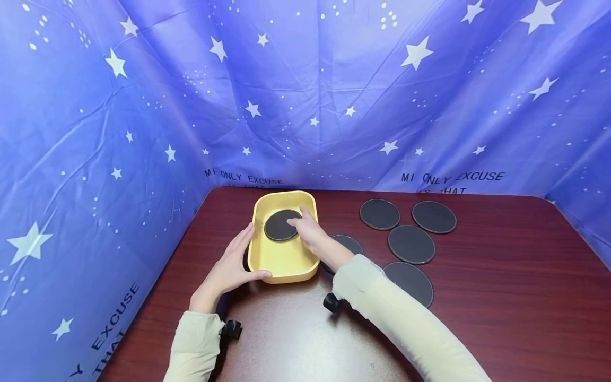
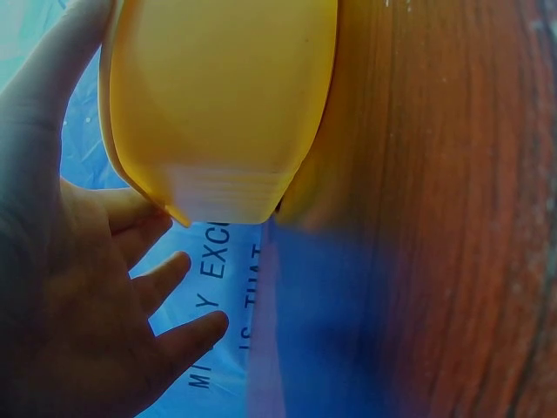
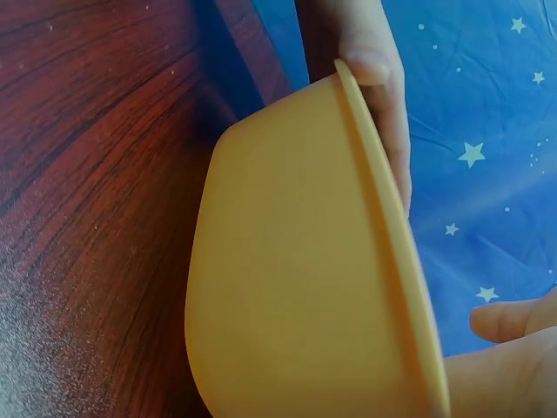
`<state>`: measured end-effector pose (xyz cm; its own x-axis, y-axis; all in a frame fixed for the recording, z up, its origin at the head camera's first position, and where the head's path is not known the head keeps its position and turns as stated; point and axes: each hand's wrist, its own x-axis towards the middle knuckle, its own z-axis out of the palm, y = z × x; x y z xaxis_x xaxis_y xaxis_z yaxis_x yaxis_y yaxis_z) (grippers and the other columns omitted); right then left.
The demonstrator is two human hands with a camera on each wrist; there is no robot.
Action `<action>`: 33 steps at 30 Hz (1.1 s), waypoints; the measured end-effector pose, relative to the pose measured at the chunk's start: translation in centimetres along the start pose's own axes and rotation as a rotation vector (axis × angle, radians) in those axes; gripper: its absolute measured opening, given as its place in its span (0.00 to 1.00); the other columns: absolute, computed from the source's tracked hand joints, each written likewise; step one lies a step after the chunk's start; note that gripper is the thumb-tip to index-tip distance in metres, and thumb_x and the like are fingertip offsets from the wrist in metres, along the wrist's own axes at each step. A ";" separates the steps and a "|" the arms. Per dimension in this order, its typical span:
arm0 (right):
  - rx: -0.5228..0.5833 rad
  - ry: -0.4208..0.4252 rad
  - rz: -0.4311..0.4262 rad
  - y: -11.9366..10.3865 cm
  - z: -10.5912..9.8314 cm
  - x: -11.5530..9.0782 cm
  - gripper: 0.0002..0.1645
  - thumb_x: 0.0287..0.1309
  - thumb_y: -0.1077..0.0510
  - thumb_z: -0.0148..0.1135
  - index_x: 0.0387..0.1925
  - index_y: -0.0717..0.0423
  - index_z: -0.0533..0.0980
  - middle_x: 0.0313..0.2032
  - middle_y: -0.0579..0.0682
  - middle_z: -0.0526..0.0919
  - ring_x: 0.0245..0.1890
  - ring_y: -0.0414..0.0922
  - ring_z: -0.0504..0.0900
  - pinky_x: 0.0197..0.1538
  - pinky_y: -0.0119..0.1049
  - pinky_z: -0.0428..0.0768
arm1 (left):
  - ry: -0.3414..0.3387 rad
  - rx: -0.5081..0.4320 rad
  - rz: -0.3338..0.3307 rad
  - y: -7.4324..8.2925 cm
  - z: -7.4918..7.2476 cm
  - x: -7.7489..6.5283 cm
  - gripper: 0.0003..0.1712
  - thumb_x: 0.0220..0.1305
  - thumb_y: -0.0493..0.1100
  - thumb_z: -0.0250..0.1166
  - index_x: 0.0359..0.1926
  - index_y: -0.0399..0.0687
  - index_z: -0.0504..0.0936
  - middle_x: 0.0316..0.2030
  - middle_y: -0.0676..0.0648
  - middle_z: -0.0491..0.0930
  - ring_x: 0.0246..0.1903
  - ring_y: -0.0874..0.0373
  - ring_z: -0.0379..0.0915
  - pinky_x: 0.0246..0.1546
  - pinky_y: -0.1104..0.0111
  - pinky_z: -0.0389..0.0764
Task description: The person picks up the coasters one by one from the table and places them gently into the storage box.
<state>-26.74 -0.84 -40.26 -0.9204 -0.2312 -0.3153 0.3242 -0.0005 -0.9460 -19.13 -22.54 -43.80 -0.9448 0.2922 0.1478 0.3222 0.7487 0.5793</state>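
The yellow tub [image 1: 281, 265] sits on the dark red table [image 1: 286, 339], with one black disc [image 1: 280, 226] inside its rim, over the far half of the tub's floor; whether that disc lies flat on the floor or is raised above it, I cannot tell. The tub's near half shows bare yellow floor.

The left hand [image 1: 231, 265] is spread around the tub's near-left corner, thumb along the near rim and fingers reaching up the left side, the forefinger touching the rim and the other fingers apart in the air. The right hand [image 1: 310, 232] reaches over the tub's right wall, thumb pointing left over the disc's right edge, forefinger extended toward the tub's far side; whether it pinches the disc I cannot tell, as its lower fingers are hidden.

Five more discs lie right of the tub: a far one [image 1: 379, 214], a far-right one [image 1: 434, 216], a middle one [image 1: 411, 244], and two partly covered by the right arm, one just beside the tub [image 1: 348, 244] and one farther from it [image 1: 415, 284]. Beyond the tub hangs a blue star-printed curtain [image 1: 320, 95].
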 end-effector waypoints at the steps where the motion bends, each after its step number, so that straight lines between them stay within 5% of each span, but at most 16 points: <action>1: 0.000 -0.004 -0.001 0.0 0.0 -0.1 0.45 0.71 0.62 0.50 0.80 0.55 0.39 0.80 0.56 0.38 0.80 0.54 0.39 0.81 0.50 0.42 | 0.000 -0.001 -0.003 0.0 0.0 0.0 0.69 0.44 0.62 0.79 0.78 0.42 0.51 0.80 0.45 0.48 0.78 0.42 0.44 0.73 0.42 0.57; 18: 0.173 -0.117 -0.043 -1.3 -1.7 -2.8 0.44 0.69 0.61 0.55 0.79 0.58 0.45 0.79 0.60 0.44 0.80 0.55 0.46 0.78 0.50 0.55 | -0.001 0.006 -0.017 0.2 0.1 0.0 0.69 0.44 0.63 0.78 0.79 0.43 0.50 0.80 0.45 0.48 0.78 0.42 0.44 0.73 0.41 0.58; 33: 0.236 -0.188 -0.110 -1.2 -5.6 -4.9 0.40 0.69 0.64 0.53 0.78 0.59 0.49 0.76 0.61 0.56 0.76 0.55 0.59 0.76 0.49 0.62 | 0.015 0.019 0.008 0.4 0.1 -0.2 0.69 0.43 0.62 0.79 0.78 0.42 0.51 0.79 0.44 0.49 0.77 0.40 0.46 0.72 0.41 0.58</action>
<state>-23.87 5.75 -38.05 -0.9034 -0.3930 -0.1713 0.2866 -0.2564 -0.9231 -18.82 -22.25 -43.67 -0.9431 0.2892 0.1642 0.3303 0.7576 0.5629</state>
